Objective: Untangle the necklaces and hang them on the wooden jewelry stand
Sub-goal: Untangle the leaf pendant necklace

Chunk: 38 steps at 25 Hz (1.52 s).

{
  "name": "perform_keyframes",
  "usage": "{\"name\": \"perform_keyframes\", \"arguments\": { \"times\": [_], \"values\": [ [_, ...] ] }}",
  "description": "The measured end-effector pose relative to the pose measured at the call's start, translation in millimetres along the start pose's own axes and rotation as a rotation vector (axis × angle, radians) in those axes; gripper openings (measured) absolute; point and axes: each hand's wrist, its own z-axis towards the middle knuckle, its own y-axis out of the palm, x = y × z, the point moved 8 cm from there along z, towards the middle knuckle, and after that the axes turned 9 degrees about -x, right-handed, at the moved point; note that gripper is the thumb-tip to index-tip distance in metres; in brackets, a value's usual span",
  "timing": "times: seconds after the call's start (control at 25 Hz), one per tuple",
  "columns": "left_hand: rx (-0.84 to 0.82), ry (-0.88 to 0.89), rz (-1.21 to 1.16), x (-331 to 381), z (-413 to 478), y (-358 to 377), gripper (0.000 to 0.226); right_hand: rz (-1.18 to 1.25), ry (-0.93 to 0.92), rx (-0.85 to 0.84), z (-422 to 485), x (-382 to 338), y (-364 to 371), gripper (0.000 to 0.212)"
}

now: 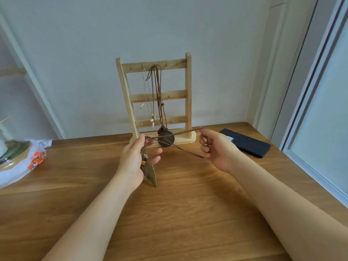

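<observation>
The wooden jewelry stand (188, 102) rises at the back of the table with three hook rails. From its top rail hang a thin pale necklace (152, 120) and a brown cord necklace with a dark round pendant (166, 141). In front of the stand I stretch a third brown cord necklace (180, 148) between my hands. My left hand (138, 159) pinches the cord near its beads, and a bronze leaf pendant (150, 176) dangles below it. My right hand (214, 147) grips the cord's loop, held taut.
A black phone (246, 143) lies on the wooden table (169, 213) to the right of the stand. At the left edge sits a plastic bag with orange print (35, 160) over a round object. A window frame (310, 129) borders the right.
</observation>
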Motion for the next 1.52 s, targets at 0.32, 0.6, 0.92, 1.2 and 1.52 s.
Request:
{"name": "perform_keyframes", "arguments": {
  "times": [0.32, 0.6, 0.92, 1.2, 1.52],
  "values": [
    [0.137, -0.038, 0.008, -9.7, 3.9, -17.0, 0.022, 0.197, 0.104, -0.525, -19.3, -13.4, 27.2, 0.041],
    [0.196, -0.043, 0.068, -10.9, 3.5, -22.6, 0.022, 0.121, 0.076, -0.789, -27.3, -10.7, 44.7, 0.043],
    [0.289, -0.029, 0.046, -6.7, 0.2, -33.5, 0.023, 0.049, -0.069, -0.231, -10.7, -15.6, 15.5, 0.015],
    [0.334, 0.019, 0.051, -2.7, 0.5, -36.5, 0.025, 0.102, -0.059, -0.052, -5.0, -11.4, 4.0, 0.025],
    [0.326, 0.006, 0.058, -2.9, -0.1, -36.4, 0.026, 0.213, -0.078, -0.117, -4.9, -16.6, -4.2, 0.014]
  ]
}}
